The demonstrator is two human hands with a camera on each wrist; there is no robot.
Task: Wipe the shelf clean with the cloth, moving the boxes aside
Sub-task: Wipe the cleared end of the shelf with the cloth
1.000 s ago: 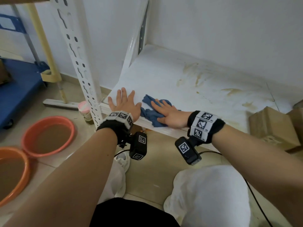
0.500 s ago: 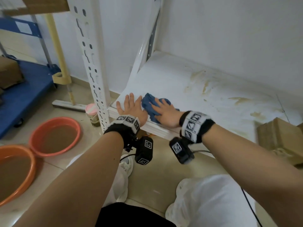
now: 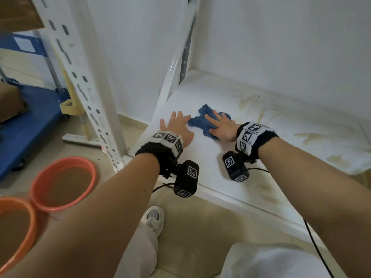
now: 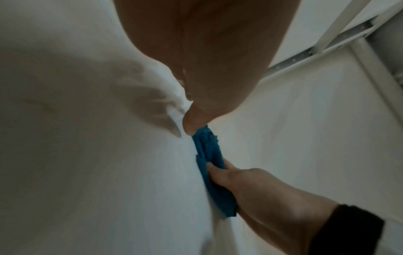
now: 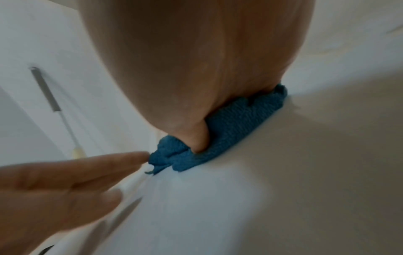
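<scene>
A crumpled blue cloth (image 3: 197, 121) lies on the white shelf (image 3: 216, 91), near its left end. My right hand (image 3: 219, 126) presses flat on the cloth with straight fingers. My left hand (image 3: 177, 126) rests flat on the bare shelf just left of it. In the left wrist view its thumb tip touches the cloth (image 4: 209, 151). The right wrist view shows the cloth (image 5: 231, 127) squeezed under my right palm, a left fingertip (image 5: 139, 157) at its edge. Brown stains (image 3: 313, 137) streak the shelf to the right. No boxes show on the shelf.
A perforated white rack post (image 3: 88, 81) stands left of the shelf. Two orange basins (image 3: 64, 183) of brown water sit on the floor at lower left. A blue cart (image 3: 30, 125) carrying a brown box (image 3: 10, 101) is farther left. My knee and shoe are below the shelf edge.
Both hands and the cloth have slid from the shelf's front edge deeper onto the shelf. The view has shifted left, so the boxes at the right are out of frame.
</scene>
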